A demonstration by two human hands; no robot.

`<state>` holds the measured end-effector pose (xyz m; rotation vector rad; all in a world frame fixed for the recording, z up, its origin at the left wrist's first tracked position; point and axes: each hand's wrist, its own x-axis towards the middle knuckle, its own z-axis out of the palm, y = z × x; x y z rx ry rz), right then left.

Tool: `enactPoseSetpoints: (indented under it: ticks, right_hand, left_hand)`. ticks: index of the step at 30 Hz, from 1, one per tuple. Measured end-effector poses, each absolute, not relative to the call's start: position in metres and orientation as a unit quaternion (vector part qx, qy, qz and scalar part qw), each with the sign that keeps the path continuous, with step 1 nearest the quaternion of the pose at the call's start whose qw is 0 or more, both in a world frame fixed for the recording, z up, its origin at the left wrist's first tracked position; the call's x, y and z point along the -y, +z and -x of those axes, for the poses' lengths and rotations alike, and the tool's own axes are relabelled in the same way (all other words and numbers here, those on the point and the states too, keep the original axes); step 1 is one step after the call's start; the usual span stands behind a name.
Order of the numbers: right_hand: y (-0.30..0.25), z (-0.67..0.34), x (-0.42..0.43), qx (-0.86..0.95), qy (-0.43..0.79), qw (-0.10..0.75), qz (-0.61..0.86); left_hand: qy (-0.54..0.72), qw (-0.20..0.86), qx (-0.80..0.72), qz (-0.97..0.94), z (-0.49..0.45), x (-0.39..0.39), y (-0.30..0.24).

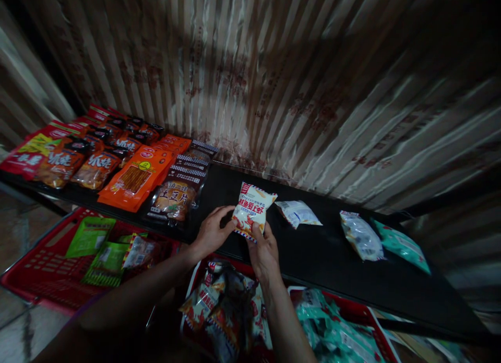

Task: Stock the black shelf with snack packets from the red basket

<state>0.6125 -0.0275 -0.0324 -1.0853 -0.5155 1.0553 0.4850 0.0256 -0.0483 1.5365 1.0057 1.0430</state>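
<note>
Between my two hands a white snack packet (254, 209) with red lettering is held up over the black shelf (313, 248), its printed front towards me. My left hand (214, 230) pinches its left edge between thumb and fingers. From below, my right hand (265, 248) grips the lower right corner, thumb on the front. To the right lies a similar white packet (299, 213) on the shelf, back side up. Below my hands a red basket (188, 295) holds several more white packets (223, 308).
Orange bags (136, 175), dark potato-slice bags (174, 196) and red bags (35, 149) stand in rows at the left. Another white packet (362, 235) and a teal packet (403, 245) lie at the right. Red baskets hold green packets (92, 235) and teal packets (338, 331). A corrugated wall (250, 81) rises behind.
</note>
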Motion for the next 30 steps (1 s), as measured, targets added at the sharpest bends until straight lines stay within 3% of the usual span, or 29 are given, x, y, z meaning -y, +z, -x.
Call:
enactPoseSetpoints:
  ticks: [9, 13, 21, 30]
  right_hand:
    - [-0.043, -0.615, 0.02, 0.275, 0.448, 0.645, 0.555]
    - [-0.046, -0.616, 0.018, 0.284, 0.437, 0.619, 0.587]
    - [-0.047, -0.611, -0.011, 0.253, 0.404, 0.664, 0.576]
    - [-0.06, -0.619, -0.042, 0.275, 0.38, 0.656, 0.592]
  left_hand:
    - [0.432, 0.585, -0.397, -0.561, -0.486, -0.032, -0.062]
    - [0.449, 0.566, -0.414, -0.555, -0.484, -0.038, -0.065]
    - [0.504, 0.491, -0.409, -0.581, -0.486, -0.048, -0.065]
    - [0.511, 0.445, -0.421, -0.603, -0.488, -0.052, -0.069]
